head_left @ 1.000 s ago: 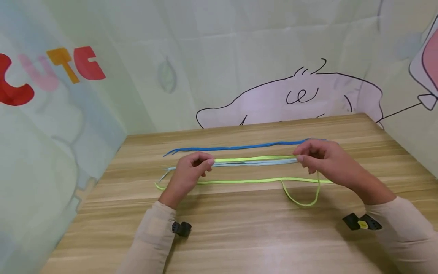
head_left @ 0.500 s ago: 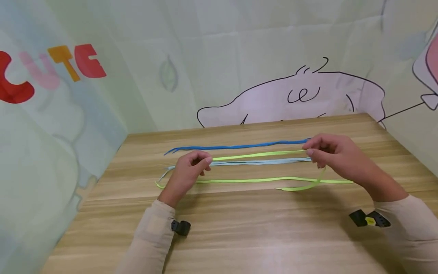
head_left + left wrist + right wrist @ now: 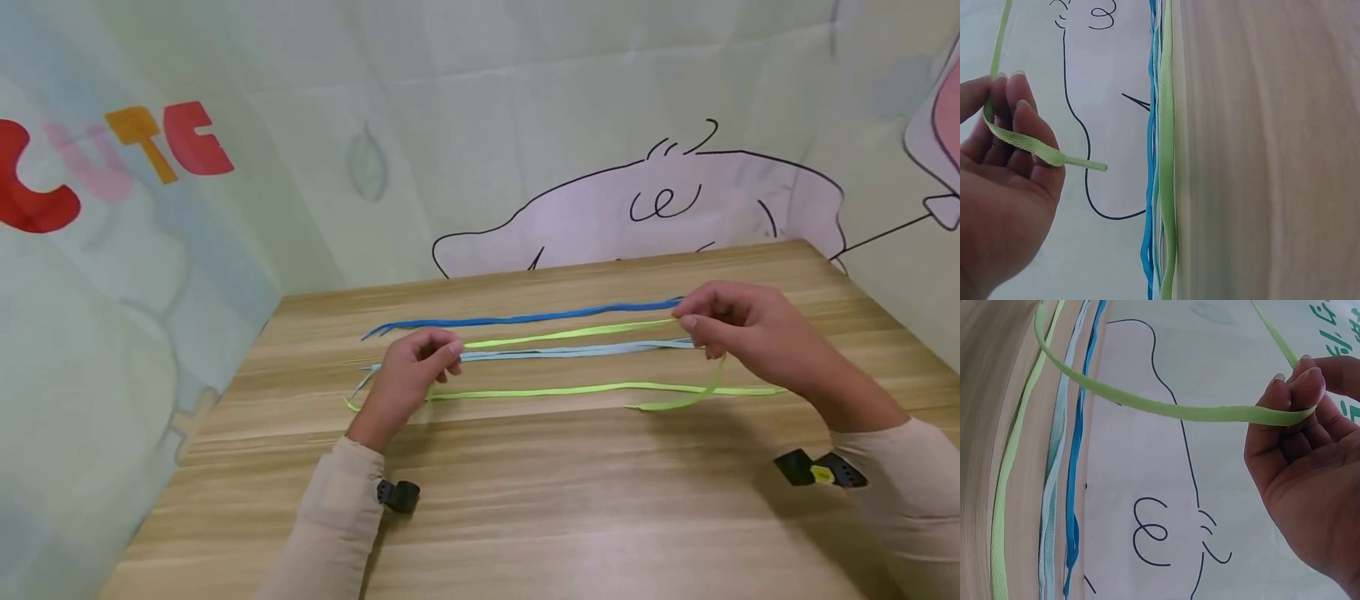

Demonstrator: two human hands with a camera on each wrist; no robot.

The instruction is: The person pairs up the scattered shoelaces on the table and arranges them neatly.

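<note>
A lime-green shoelace [image 3: 570, 333] is stretched between my two hands above the table. My left hand [image 3: 411, 371] pinches it near one end; in the left wrist view its tipped end [image 3: 1085, 164] sticks out past the fingers. My right hand [image 3: 742, 329] pinches it farther along, and the remaining length hangs down in a curve with its tip on or near the wood. Below lies a second lime-green shoelace [image 3: 555, 391], running left to right. Farther back are a pale blue pair of laces [image 3: 570, 351] and a dark blue pair [image 3: 517, 319], roughly parallel to it.
The wood-grain table [image 3: 525, 500] reaches back to a printed cloth backdrop [image 3: 525, 108] with cartoon outlines and letters. A small black device [image 3: 399, 497] is strapped at my left wrist, and another [image 3: 819, 469] at my right wrist.
My right hand has moved right and slightly back, widening the stretch of lime-green shoelace between the hands. The hanging loop has shortened into a single trailing tail. My left hand stays nearly still.
</note>
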